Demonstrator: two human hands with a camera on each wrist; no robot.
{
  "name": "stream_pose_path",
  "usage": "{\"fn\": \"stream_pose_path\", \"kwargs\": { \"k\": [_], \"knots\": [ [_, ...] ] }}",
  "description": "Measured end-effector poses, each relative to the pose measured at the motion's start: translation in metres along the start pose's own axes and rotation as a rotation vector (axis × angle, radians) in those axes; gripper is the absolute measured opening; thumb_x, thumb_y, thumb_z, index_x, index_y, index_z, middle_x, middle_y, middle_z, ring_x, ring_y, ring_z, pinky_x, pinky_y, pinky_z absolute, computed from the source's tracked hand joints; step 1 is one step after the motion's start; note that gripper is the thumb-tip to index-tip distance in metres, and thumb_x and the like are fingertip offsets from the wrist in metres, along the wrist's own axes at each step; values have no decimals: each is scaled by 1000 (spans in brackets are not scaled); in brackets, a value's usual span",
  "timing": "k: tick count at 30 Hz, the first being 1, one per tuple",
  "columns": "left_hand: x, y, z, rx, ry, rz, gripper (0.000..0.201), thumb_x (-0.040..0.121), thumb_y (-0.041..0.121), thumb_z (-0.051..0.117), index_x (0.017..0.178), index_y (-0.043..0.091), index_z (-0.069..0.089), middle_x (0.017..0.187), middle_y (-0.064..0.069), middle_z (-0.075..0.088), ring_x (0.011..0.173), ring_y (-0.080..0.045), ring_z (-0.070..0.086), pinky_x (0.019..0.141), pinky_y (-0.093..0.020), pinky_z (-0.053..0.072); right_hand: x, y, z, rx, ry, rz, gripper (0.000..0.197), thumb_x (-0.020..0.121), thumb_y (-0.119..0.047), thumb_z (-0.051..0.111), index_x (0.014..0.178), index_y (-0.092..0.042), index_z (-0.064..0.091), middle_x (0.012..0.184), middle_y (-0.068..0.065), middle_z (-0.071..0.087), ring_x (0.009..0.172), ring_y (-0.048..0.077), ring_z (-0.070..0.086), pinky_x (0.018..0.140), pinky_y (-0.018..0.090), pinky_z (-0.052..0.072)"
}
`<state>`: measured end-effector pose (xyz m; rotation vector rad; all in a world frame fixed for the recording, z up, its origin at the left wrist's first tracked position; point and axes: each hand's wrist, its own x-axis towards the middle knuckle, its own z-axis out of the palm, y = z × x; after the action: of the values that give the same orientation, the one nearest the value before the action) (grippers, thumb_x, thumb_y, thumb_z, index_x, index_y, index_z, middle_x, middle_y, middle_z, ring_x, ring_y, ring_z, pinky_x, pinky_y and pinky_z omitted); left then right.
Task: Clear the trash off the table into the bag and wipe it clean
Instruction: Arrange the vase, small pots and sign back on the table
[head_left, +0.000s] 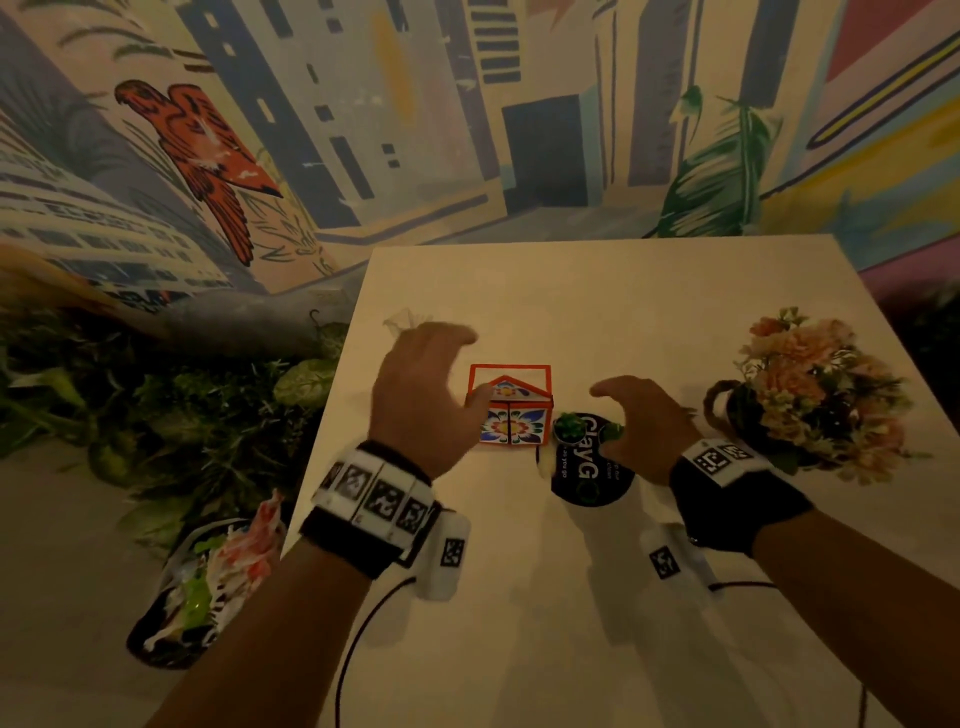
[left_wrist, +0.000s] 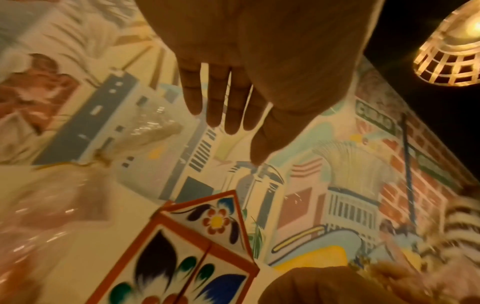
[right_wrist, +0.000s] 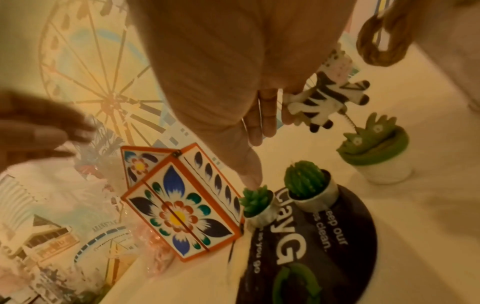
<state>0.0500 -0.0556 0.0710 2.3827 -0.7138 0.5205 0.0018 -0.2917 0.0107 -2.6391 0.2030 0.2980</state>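
Note:
A crumpled clear plastic wrapper lies near the left edge of the white table. My left hand hovers just right of it with straight fingers, holding nothing. More clear plastic lies beside the orange flower-painted house box. My right hand hangs empty, fingers relaxed, over the black round sign. On the floor left of the table sits a dark bag holding wrappers.
Small cactus pots stand on the sign, a third behind it with a zebra toy. A flower basket fills the table's right side. Fake greenery lies left of the table.

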Motion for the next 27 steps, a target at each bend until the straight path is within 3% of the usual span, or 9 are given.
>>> {"fn": "stream_pose_path", "kwargs": {
  "k": [2, 4, 6, 8, 11, 13, 19, 27],
  "knots": [
    [17, 8, 11, 59, -193, 64, 63, 65, 19, 78, 124, 11, 56, 129, -7, 57, 119, -23, 51, 101, -35, 42, 4, -1, 1, -73, -26, -7, 63, 75, -17, 74, 132, -21, 47, 143, 0, 44, 132, 20, 37, 109, 32, 32],
    [30, 10, 23, 157, -446, 43, 79, 68, 18, 76, 139, 15, 42, 147, -5, 40, 135, -22, 36, 112, -39, 31, 8, -4, -2, -181, -30, -24, 59, 74, -24, 74, 128, -24, 51, 141, -2, 46, 131, 20, 39, 109, 33, 31],
    [39, 9, 34, 291, -633, 45, 85, 72, 18, 75, 145, 17, 31, 153, -4, 29, 141, -21, 25, 115, -35, 21, 10, -7, -6, -286, -17, -41, 53, 75, -30, 71, 125, -27, 53, 139, -4, 48, 130, 20, 40, 110, 36, 27],
    [45, 8, 41, 379, -720, 67, 84, 74, 19, 74, 145, 15, 30, 152, -5, 31, 140, -21, 26, 114, -35, 20, 11, -13, -6, -385, -10, -84, 46, 78, -27, 65, 123, -25, 55, 133, -2, 52, 127, 21, 42, 109, 40, 26],
    [50, 6, 47, 419, -775, 54, 81, 74, 24, 75, 143, 15, 33, 147, -6, 38, 136, -22, 34, 113, -36, 26, 16, -29, 3, -437, -30, -176, 36, 85, -20, 59, 121, -17, 56, 123, 4, 57, 115, 24, 50, 99, 37, 40],
    [53, 6, 50, 439, -798, 52, 76, 75, 28, 75, 140, 17, 37, 141, -5, 46, 130, -23, 42, 109, -39, 33, 21, -37, 9, -376, -89, -156, 30, 91, -22, 53, 119, -13, 54, 119, 8, 56, 111, 26, 52, 92, 36, 45],
    [52, 9, 52, 406, -850, 32, 53, 79, 24, 69, 129, 22, 49, 125, -2, 60, 113, -24, 57, 98, -42, 44, 36, -37, 23, -300, -191, -51, 28, 94, -23, 48, 116, -8, 55, 115, 14, 56, 108, 31, 55, 89, 38, 47],
    [54, 4, 50, 343, -828, -21, 56, 80, 21, 68, 132, 24, 48, 122, -5, 63, 111, -27, 59, 94, -39, 47, 49, -27, 30, -321, -188, -42, 23, 91, -21, 56, 111, -9, 58, 112, 14, 56, 105, 31, 56, 86, 38, 48]
  ]
}}
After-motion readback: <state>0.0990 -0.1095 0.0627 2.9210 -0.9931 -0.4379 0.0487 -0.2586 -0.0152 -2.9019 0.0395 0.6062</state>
